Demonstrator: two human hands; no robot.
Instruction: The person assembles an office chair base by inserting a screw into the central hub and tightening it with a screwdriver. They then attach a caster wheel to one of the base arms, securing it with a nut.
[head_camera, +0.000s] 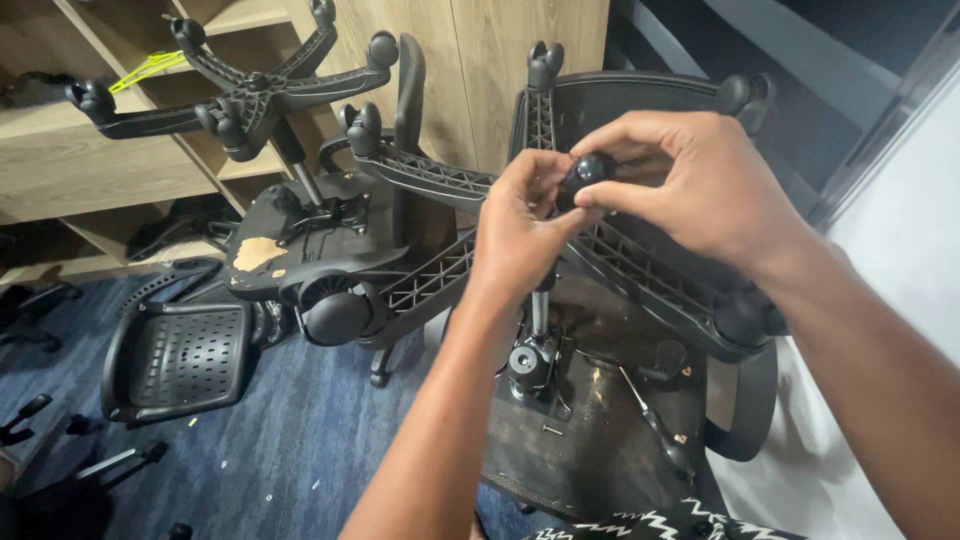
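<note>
Both my hands meet over the hub of an upturned office chair's black star base (440, 275). My left hand (520, 235) pinches at the hub from the left. My right hand (690, 180) grips a small round black part (585, 172), a knob or cap, between thumb and fingers. Below my hands the chair's gas column (538, 315) runs down to the mechanism (528, 365) on the underside of the seat (590, 440). Castors (362, 128) sit on the ends of the base's arms.
A screwdriver (655, 425) lies on the seat underside. A second upturned chair (290, 215) with its star base (250, 95) stands at left, in front of wooden shelves (90, 170). A perforated black seat back (180, 355) lies on the blue carpet (290, 450).
</note>
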